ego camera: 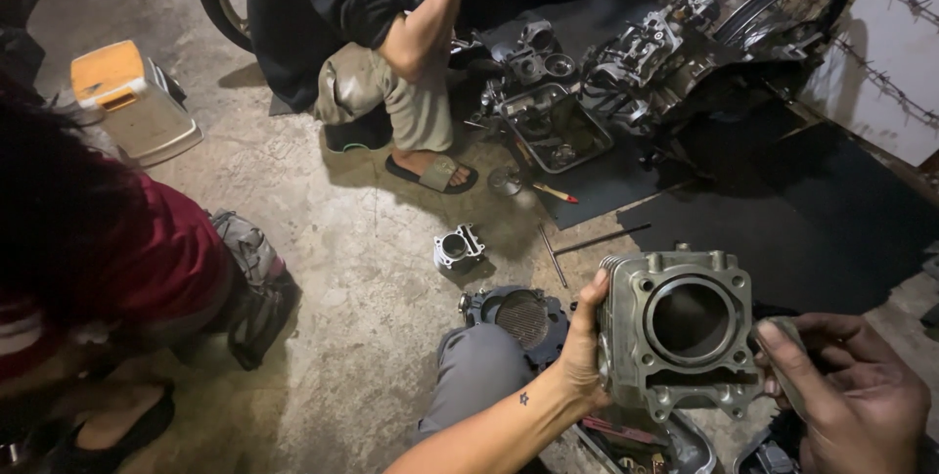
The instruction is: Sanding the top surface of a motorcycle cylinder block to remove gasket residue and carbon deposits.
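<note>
Concrete floor below — left hand grasps a grey engine cylinder by its near-left side; right hand pinches a small flat tool at its right edge.

One cam only, on your head, tilted steeply down and a bit fwd over a concrete floor. Your hands sit close at the bottom edge: left hand, right hand, w/ the engine cylinder near the lens. Farther up the frame, so farther from you, it takes in a crouching person and a stripped engine. No 2nd view, so nothing shared.
</note>
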